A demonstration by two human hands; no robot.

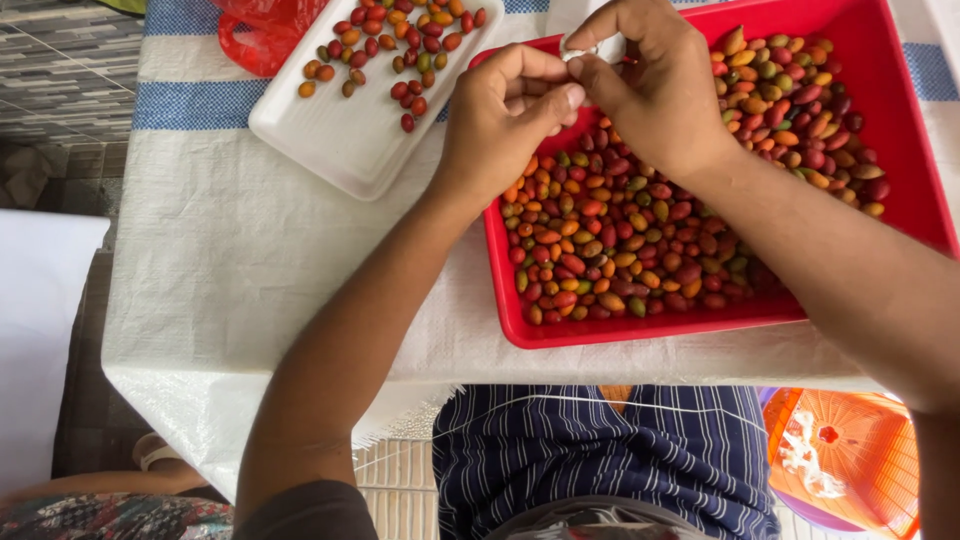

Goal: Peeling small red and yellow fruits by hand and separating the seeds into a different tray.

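Note:
My left hand (505, 115) and my right hand (655, 85) meet above the red tray (900, 130), fingertips pinched together on a small white piece (590, 50) held between them. What the white piece is I cannot tell. The tray beneath is full of small oval fruits (620, 240) in red, orange, green and brown. A white foam tray (350, 135) to the left holds several of the same fruits (395, 45) at its far end.
A white woven cloth with blue stripes (230, 250) covers the table. A red plastic bag (260, 30) lies at the far edge. An orange basket (850, 450) sits below the table at right. Tiled floor (60, 60) shows at left.

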